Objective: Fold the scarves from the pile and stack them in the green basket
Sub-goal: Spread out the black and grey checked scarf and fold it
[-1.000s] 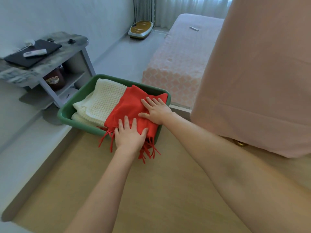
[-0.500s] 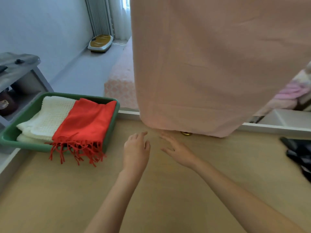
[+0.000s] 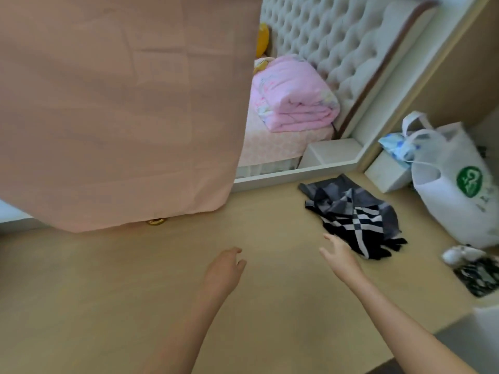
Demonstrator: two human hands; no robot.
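Daylight falls soft and even with only weak, diffuse shadows, motion blur softens the left hand [image 3: 224,271] and right hand [image 3: 339,256] and smears the white bag [image 3: 456,206] at the right edge worst, wide-angle distortion bows the tufted headboard [image 3: 337,49], and the near pink cloth [image 3: 121,103] sits unfocused.

The left forearm [image 3: 186,333] and the right forearm [image 3: 391,319] are bare along all their visible length, slender and smooth. The left hand [image 3: 224,268] and the right hand [image 3: 339,255] are likewise bare, their fingertips slightly blurred.
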